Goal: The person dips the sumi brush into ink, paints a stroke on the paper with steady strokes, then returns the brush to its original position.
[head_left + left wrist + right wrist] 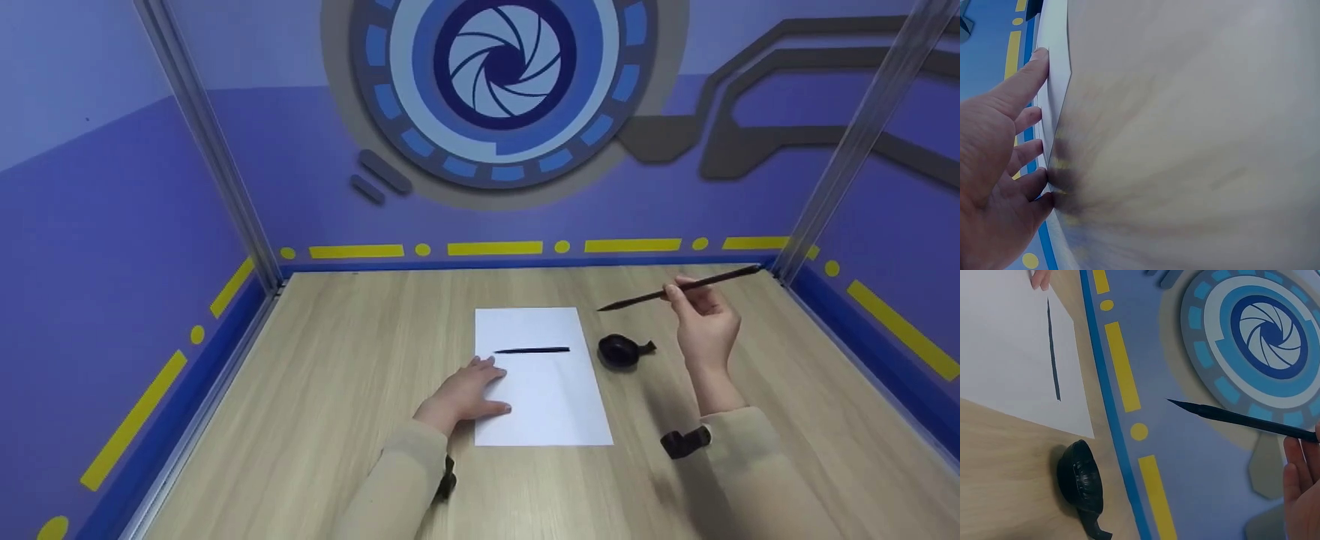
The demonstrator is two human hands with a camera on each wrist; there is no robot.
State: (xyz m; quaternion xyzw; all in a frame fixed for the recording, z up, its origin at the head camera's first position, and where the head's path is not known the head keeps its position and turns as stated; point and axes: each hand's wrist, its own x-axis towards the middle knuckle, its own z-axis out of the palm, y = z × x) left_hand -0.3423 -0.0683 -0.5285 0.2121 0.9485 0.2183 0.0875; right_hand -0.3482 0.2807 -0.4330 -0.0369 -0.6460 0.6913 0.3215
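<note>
My left hand [466, 391] rests with spread fingers on the left edge of a white sheet of paper [544, 409]. A single black horizontal stroke [532, 350] crosses the sheet just beyond those fingertips. Between thumb and fingers, my right hand [703, 322] pinches a dark writing brush [637, 301] in the air, right of the paper. Its pointed tip aims left, touching nothing; the right wrist view shows the brush [1241, 421] tapering to a fine point. Beside the paper's right edge sits a small black ink dish [619, 351] with a short handle. The dish's contents cannot be made out.
Pale wood covers the tabletop [337, 360]. Behind it rises a blue-purple wall [285, 165] with yellow marks along its base, and metal posts [214, 142] stand at the corners. Each wrist wears a black camera mount [684, 442].
</note>
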